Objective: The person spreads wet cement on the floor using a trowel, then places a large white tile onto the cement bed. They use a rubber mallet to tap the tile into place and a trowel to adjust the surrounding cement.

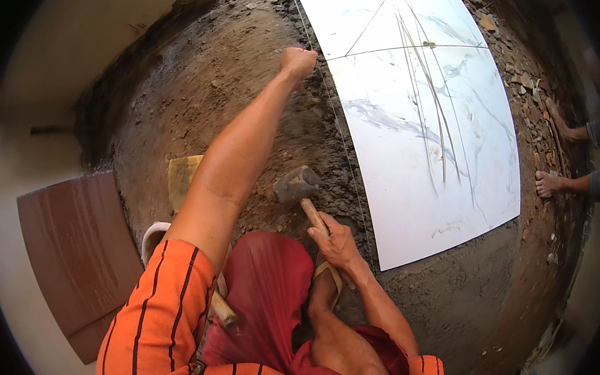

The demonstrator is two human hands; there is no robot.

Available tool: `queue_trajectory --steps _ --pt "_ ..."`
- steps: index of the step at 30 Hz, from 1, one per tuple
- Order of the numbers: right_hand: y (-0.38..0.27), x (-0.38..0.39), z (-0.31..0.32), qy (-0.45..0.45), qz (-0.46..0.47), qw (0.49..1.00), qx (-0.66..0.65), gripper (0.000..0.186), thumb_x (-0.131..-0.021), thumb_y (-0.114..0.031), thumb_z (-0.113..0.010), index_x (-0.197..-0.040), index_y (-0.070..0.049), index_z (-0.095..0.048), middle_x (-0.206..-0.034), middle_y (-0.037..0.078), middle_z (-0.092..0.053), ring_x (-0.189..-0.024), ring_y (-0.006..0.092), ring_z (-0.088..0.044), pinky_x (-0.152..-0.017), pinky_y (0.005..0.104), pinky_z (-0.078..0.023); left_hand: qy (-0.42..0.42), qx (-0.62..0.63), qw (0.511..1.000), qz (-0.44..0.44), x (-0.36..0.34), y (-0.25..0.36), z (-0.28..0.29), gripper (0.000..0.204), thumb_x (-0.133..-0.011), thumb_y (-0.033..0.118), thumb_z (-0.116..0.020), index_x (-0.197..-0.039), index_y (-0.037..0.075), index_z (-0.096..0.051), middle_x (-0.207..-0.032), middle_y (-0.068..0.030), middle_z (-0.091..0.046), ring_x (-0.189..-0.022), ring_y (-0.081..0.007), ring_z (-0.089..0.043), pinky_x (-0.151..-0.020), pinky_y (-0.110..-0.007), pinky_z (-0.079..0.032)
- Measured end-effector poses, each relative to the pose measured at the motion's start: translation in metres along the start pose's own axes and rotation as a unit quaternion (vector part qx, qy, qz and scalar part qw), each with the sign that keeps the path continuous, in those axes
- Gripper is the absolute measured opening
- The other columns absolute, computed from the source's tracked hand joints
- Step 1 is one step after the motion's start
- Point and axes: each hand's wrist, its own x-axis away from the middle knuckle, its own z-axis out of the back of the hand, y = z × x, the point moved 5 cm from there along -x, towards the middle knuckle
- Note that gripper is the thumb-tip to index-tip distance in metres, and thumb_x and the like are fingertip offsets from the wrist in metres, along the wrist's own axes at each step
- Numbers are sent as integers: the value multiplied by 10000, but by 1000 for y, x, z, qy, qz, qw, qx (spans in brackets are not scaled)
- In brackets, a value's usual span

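Note:
My right hand [338, 243] grips the wooden handle of a mallet [297, 185], its dark, blocky head just above the soil in front of my knees. Stretched far forward, my left hand [299, 63] is closed at a thin taut string [337, 114]; what its fingers hold, if anything, is hidden. The string runs along the left edge of large white marble-patterned tiles [394, 214], laid flat with joints between them. Several long thin strips [432, 99] lie across the tiles. Brown loose soil [203, 78] spreads left of the string.
Reddish-brown boards or tiles [79, 256] lean by the left wall. A yellowish piece [182, 178] and a pale bucket rim [152, 239] are beside my left arm. Another wooden handle [224, 311] lies near my lap. Another person's feet [549, 184] stand right of the tiles, among rubble [526, 84].

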Motion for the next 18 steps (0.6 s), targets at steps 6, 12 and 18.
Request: queue_trajectory --steps 6,12,18 --pt "-13 -2 -14 -54 -34 998 -9 433 -882 -278 -628 -1232 -34 -551 -984 252 -653 -944 402 -646 -778 425 -509 -17 0 1000 10 -4 -12 19 119 -784 117 -572 -674 71 -561 -672 -74 -577 -567 -161 -485 -536 -351 -388" --pt "-4 3 -9 -5 12 1000 14 439 -879 -293 -611 -1228 -34 -554 -1005 259 -647 -962 417 -631 -803 440 -499 -59 -295 912 -278 71 40 -4 446 -792 322 -686 -1169 86 -642 -1103 -115 -669 -958 -218 -615 -845 -380 -487" --pt "15 48 -7 -15 -65 997 -28 476 -868 -320 -608 -1225 -8 -564 -999 224 -657 -952 341 -628 -841 404 -483 -122 -436 744 -492 181 35 -73 760 -708 523 -755 -1321 125 -544 -1316 -108 -554 -1213 -308 -473 -928 -446 -457"
